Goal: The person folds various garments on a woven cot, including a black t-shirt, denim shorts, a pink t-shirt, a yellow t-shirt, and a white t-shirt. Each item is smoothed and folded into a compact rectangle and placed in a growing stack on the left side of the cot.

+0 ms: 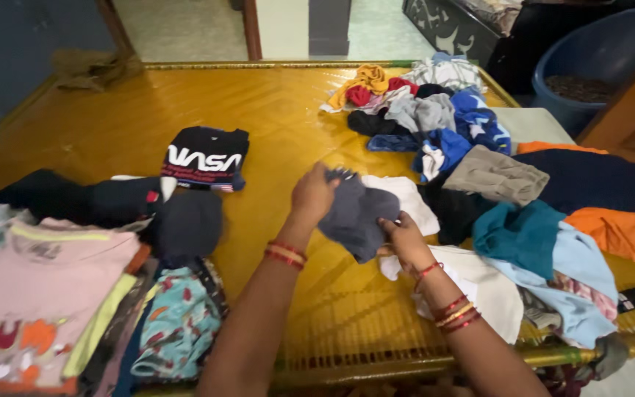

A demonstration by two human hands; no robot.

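Yellow mat (185,117), both hands (313,195) gripping grey garment (354,217)

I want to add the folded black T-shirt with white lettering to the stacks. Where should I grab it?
Take the black T-shirt by its near long edge, coming from the person's side with fingers slid under and thumb on top. It lies flat and folded into a rectangle on the yellow mat, so lifting along a whole edge probably keeps the fold.

A yellow woven cot (273,132) bears folded shirts (45,294) and heaped loose clothes (494,176).
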